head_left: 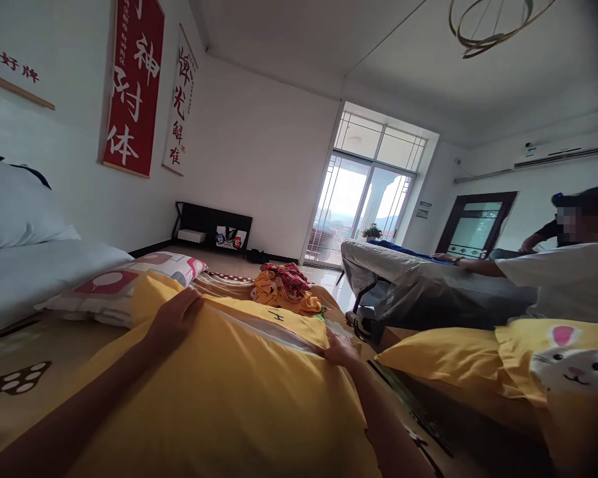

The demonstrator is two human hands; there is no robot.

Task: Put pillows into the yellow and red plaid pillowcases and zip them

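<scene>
A large yellow pillowcase (249, 405) fills the lower middle of the view, close in front of me. Along its far edge the opening gapes a little, and a strip of white (279, 333) shows inside. My left hand (175, 317) is closed on the left end of this edge, fingers curled over the cloth. At the right end, my right hand (343, 348) pinches the cloth beside the opening. A folded-over yellow flap with dark lettering lies between both hands. The fingertips are partly hidden by fabric.
Beyond the pillowcase lies a heap of orange and red checked cloth (286, 289). A patterned pillow (124, 285) is at left, near white pillows (20, 206). Yellow rabbit-print pillows (568, 372) lie at right. A person (578, 272) works at a plastic-covered table (413, 269).
</scene>
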